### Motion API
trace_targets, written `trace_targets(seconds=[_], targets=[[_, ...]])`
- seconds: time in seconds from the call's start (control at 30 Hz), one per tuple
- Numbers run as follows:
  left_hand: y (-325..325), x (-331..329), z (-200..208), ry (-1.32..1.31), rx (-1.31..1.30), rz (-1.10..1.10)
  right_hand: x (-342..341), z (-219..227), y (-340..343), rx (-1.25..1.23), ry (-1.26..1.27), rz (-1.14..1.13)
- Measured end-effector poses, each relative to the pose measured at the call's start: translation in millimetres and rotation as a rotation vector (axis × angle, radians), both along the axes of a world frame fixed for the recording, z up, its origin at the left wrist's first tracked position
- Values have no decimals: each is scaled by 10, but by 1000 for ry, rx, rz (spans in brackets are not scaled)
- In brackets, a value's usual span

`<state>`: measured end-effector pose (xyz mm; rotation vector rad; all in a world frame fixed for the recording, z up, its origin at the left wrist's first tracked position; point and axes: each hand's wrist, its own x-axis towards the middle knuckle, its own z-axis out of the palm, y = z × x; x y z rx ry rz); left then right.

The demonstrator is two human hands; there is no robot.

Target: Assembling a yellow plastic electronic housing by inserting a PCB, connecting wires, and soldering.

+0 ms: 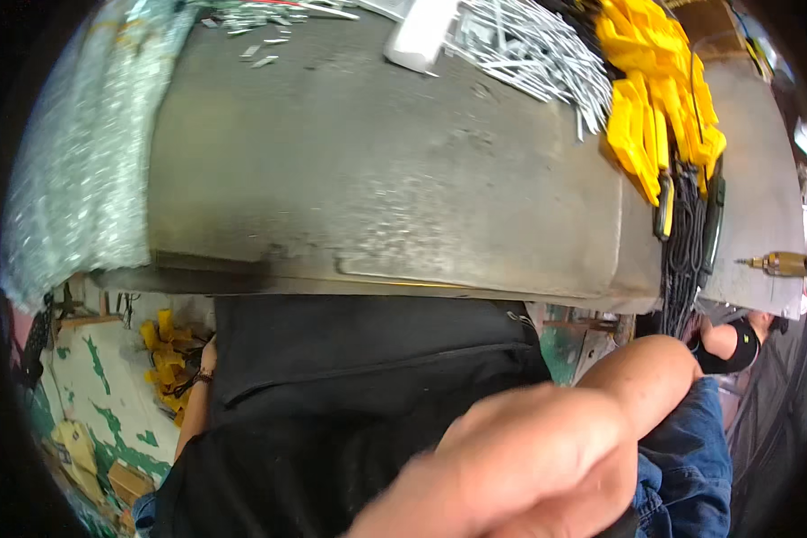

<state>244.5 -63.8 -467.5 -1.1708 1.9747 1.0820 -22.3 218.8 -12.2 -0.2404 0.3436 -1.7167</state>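
My right hand is raised close in front of my black apron, its forearm bent back from the elbow. It is large and blurred, and its fingers are turned away or cut off by the lower edge, so what they hold, if anything, does not show. At the left, my left hand hangs low beside the apron, a band at its wrist. Its fingers are mostly hidden by the apron's edge. Nearest to it is a bunch of yellow plastic pieces with dark cord; whether the hand grips them I cannot tell.
A worn grey metal table stands ahead. On it lie bubble wrap, a white block-like object, thin silvery strips, yellow plastic parts, black cords and a screwdriver-like tool. Another person is at the right.
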Motion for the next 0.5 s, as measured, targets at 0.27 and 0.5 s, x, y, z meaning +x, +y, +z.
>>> trace_targets(seconds=[0.27,0.5], targets=[[-345,178,393,-24,-291,-354,-846,-27,772,99,253,37],[374,-1133,3244,592,29,-43,-955,79,1207,97,1245,-76]])
